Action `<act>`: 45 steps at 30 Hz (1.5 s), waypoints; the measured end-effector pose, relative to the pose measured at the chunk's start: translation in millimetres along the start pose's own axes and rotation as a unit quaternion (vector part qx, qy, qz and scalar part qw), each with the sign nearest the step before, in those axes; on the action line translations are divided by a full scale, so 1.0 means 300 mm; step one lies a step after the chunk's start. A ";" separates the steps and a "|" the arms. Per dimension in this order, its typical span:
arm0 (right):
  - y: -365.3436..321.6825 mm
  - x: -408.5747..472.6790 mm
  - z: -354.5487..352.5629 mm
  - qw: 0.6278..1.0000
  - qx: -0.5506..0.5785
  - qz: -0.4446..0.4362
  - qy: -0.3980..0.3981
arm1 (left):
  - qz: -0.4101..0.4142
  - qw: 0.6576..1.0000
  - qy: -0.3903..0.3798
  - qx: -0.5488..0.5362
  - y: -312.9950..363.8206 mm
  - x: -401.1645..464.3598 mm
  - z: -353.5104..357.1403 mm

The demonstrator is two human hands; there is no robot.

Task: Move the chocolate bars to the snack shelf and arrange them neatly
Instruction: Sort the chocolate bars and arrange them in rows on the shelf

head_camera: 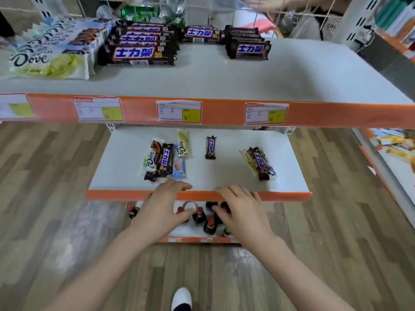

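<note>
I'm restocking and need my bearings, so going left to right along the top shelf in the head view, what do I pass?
Dove bars → big Snickers stack → single Snickers → small Snickers stack → bare shelf.

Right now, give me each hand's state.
Left hand: open, holding nothing, fingers over the lower shelf's front edge.
Right hand: open, holding nothing.
</note>
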State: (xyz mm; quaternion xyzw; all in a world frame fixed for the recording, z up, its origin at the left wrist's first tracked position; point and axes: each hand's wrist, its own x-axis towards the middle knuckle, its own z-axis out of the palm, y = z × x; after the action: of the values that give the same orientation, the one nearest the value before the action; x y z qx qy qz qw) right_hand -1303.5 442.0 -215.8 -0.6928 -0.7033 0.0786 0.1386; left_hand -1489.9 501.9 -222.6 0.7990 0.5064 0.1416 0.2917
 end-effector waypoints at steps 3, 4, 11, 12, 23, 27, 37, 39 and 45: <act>0.020 0.026 0.083 1.000 -0.001 0.010 0.009 | -0.005 1.000 -0.001 -0.007 -0.059 0.040 0.056; 0.026 0.038 0.112 1.000 0.001 0.011 0.010 | -0.004 1.000 -0.003 -0.004 -0.078 0.059 0.077; 0.117 0.170 0.322 1.000 -0.017 0.008 -0.003 | 0.004 1.000 0.008 0.012 -0.254 0.201 0.220; 0.133 0.189 0.350 1.000 -0.023 0.006 -0.006 | 0.000 1.000 0.015 0.014 -0.282 0.223 0.236; 0.225 0.417 0.576 0.998 -0.065 -0.009 0.000 | 0.012 0.997 0.038 0.061 -0.395 0.434 0.335; 0.239 0.491 0.588 0.998 -0.066 0.009 0.008 | 0.002 0.996 0.047 0.078 -0.405 0.487 0.345; 0.252 0.649 0.632 0.996 -0.030 0.081 0.020 | -0.006 0.988 0.054 0.144 -0.418 0.515 0.423; 0.252 0.660 0.649 0.995 -0.044 0.095 -0.001 | 0.005 0.987 0.055 0.151 -0.422 0.512 0.429; 0.247 0.639 0.682 0.993 -0.061 0.100 0.013 | 0.020 0.985 0.067 0.155 -0.426 0.506 0.440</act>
State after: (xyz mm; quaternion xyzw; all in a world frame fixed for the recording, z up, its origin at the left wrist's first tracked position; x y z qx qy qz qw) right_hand -1295.5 651.9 -415.8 -0.7678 -0.6322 0.0397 0.0966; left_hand -1446.2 635.2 -415.3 0.8335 0.5241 0.1204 0.1266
